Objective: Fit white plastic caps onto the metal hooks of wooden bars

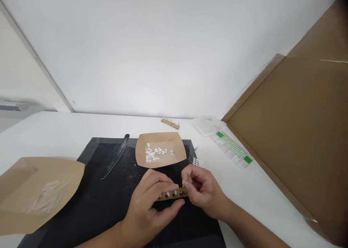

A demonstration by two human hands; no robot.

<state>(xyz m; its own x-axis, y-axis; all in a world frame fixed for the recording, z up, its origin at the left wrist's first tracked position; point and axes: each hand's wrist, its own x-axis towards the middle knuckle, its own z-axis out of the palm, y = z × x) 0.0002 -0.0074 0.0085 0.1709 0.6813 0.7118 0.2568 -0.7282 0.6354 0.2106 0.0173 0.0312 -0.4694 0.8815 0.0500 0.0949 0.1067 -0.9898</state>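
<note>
A narrow brown strip with a row of small metal pieces, some with white bits on them, lies over the black mat. My left hand holds the strip between its thumb below and its fingers above. At the strip's right end my right hand is pinched around something tiny, mostly hidden by the fingertips. Just beyond the hands stands a brown paper tray with small white pieces in it.
A larger paper tray with clear packets is at left. A dark curved tool lies on the mat. Behind are another strip and a clear lid. At right are a green-and-white sheet and a cardboard panel.
</note>
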